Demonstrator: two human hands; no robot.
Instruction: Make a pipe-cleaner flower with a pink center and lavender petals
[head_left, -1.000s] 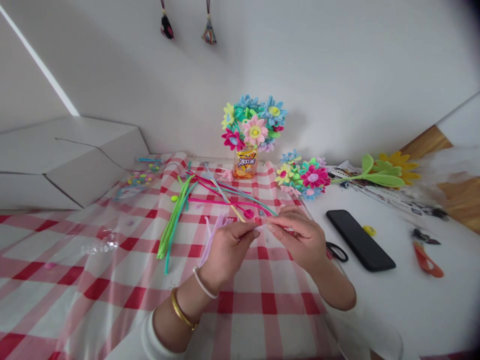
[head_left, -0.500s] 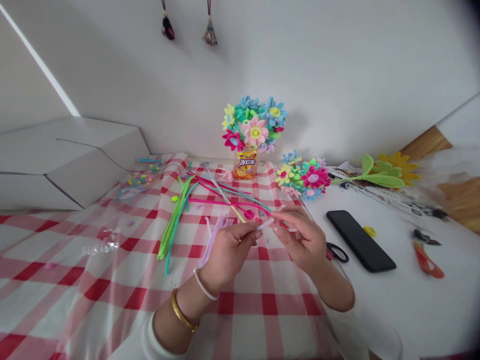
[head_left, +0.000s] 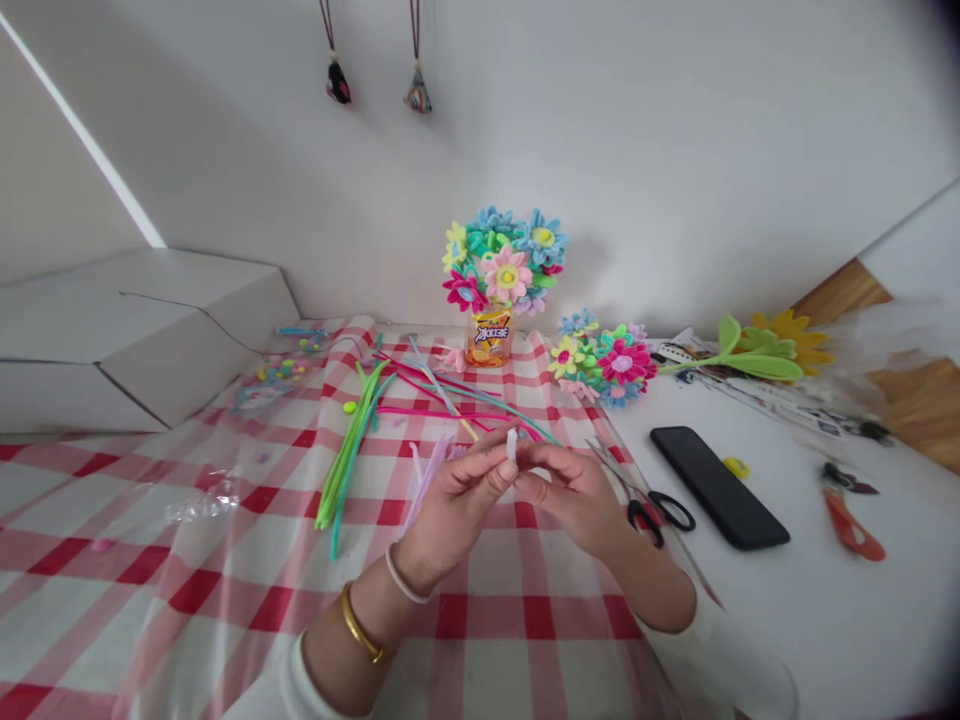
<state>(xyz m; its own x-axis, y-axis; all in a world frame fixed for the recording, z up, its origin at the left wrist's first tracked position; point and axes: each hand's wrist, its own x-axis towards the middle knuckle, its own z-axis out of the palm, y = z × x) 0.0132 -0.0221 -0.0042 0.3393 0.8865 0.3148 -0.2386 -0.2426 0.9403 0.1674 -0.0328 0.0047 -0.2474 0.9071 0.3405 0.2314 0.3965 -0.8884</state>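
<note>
A thin gold band [head_left: 358,625] and a smooth white band [head_left: 403,575] are worn on the left wrist [head_left: 375,598]. White sleeves are seen on both arms: the left sleeve [head_left: 281,692] and the right sleeve [head_left: 731,665]. The sleeves look soft and thick, and they stop below the wrists.

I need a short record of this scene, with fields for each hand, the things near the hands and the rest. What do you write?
Left hand: fingers pinch a white pipe-cleaner piece
Right hand: fingers pinch the same piece at its lower end
Near hands: black-handled scissors; green pipe cleaners
Surface: red-and-white checked plastic sheet
Rest: pipe-cleaner flowers in a printed drink container; black phone
</note>
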